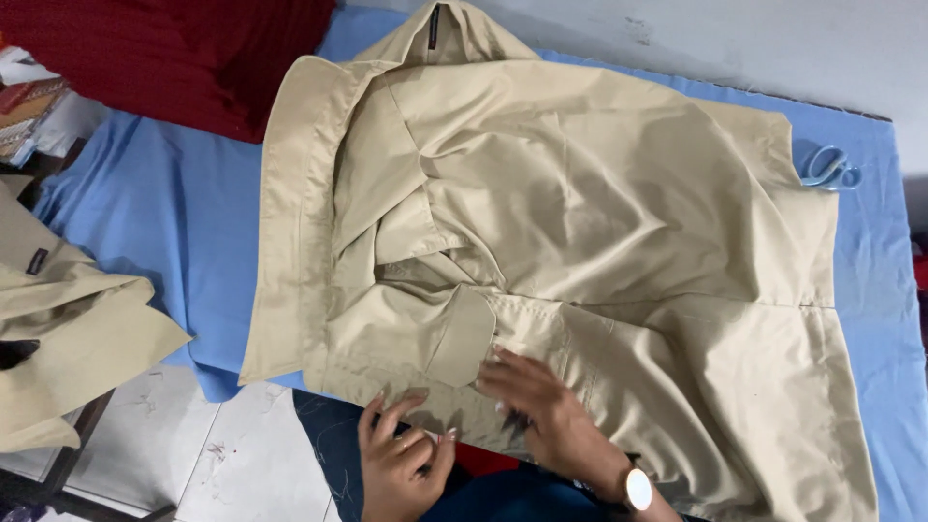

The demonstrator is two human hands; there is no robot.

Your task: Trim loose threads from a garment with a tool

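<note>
You are looking down at a work table covered with one blue cloth (164, 222), set against a pale grey wall (754, 39) at twelve to two o'clock, with white floor tiles (232, 454) showing at seven o'clock. At nine o'clock, off the table's left edge, lies one folded pile of beige fabric (68, 329), the same colour as the garment ahead of you. At eleven o'clock one dark red cloth (193, 53) is heaped on the blue cover. Filling the centre, from twelve down to five o'clock, is one beige garment (580, 213), spread out but rumpled, its collar at twelve o'clock and a buttoned cuff flap near its lower edge at six o'clock. Your left hand (398, 459), at six o'clock, has its fingers curled in, pinching the garment's lower hem between thumb and fingertips. Just to its right, your right hand (541, 406) lies open and flat, fingers spread, pressing on the garment beside the cuff flap; one round-faced wristwatch (638, 488) sits on that wrist. At two o'clock, one pair of light blue scissors (829, 169) rests on the blue cloth, touching the garment's far right edge.
</note>
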